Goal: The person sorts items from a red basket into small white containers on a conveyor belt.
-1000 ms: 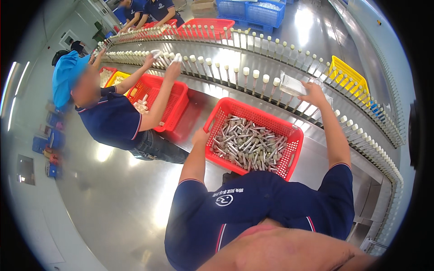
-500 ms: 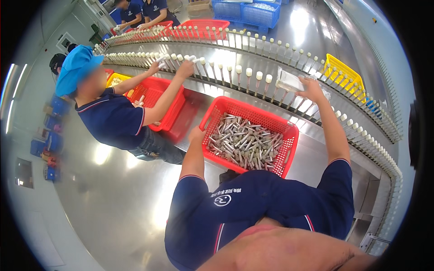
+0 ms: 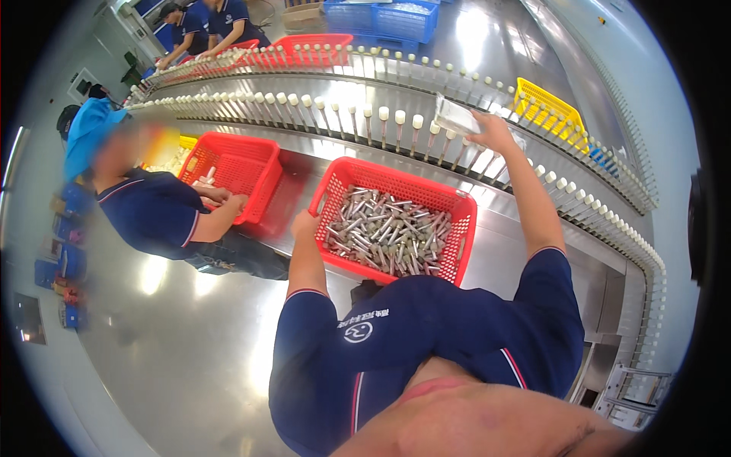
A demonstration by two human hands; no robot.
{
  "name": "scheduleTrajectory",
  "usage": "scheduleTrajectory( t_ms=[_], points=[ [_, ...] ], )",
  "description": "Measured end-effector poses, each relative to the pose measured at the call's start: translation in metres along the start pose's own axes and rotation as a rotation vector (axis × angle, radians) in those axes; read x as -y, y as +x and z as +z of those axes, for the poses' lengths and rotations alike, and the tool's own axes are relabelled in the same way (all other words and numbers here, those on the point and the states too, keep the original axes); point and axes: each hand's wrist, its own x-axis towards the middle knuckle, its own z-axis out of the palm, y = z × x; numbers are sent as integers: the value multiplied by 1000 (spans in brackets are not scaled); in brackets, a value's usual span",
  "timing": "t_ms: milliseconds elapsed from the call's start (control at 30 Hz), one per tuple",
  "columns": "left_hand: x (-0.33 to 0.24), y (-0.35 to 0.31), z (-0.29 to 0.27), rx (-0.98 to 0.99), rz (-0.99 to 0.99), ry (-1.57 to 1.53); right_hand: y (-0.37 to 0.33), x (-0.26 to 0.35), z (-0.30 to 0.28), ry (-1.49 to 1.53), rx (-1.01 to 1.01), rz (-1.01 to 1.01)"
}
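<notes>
My left hand (image 3: 304, 223) is closed on the left rim of a red plastic basket (image 3: 396, 174), its fingers partly hidden. Inside the basket lies a heap of short metal rods with brownish ends (image 3: 388, 228). My right arm reaches forward over the conveyor, and my right hand (image 3: 495, 134) grips the right end of a clear, whitish flat box-like piece (image 3: 457, 116). That piece sits at the white-topped spindles (image 3: 400, 118) of the near row; whether it rests on them I cannot tell.
A co-worker in a blue cap (image 3: 99, 129) stands at my left by another red basket (image 3: 244, 148) with white pieces. The spindle line curves round to the right. A yellow basket (image 3: 552, 114) and blue crates (image 3: 381, 19) stand beyond it. Two more people work at the far left.
The whole view has shifted, so the scene sits further left. The co-worker's hands have come down from the spindles to their red basket. My hands keep their holds.
</notes>
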Motion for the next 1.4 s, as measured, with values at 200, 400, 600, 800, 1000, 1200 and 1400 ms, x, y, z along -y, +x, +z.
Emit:
scheduleTrajectory(
  t_ms=[200, 400, 600, 800, 1000, 1200, 1400],
  points=[
    [-2, 5, 4, -24, 20, 0, -7, 2, 15, -76, -9, -9],
    [0, 5, 10, -54, 51, 30, -5, -6, -8, -34, 41, 18],
    [2, 10, 14, 13, 68, -30, -10, -8, 4, -42, 16, 50],
    [14, 12, 17, 11, 72, -37, -6, -18, -14, 24, 101, 84],
    [7, 0, 4, -12, 62, -33, -18, -14, 1, 48, 70, 81],
    [11, -8, -2, -44, 40, -8, -19, -34, -15, -90, 147, 53],
    [-2, -12, -5, -29, 40, -20, -30, -48, 9, -6, 29, 36]
  ],
)
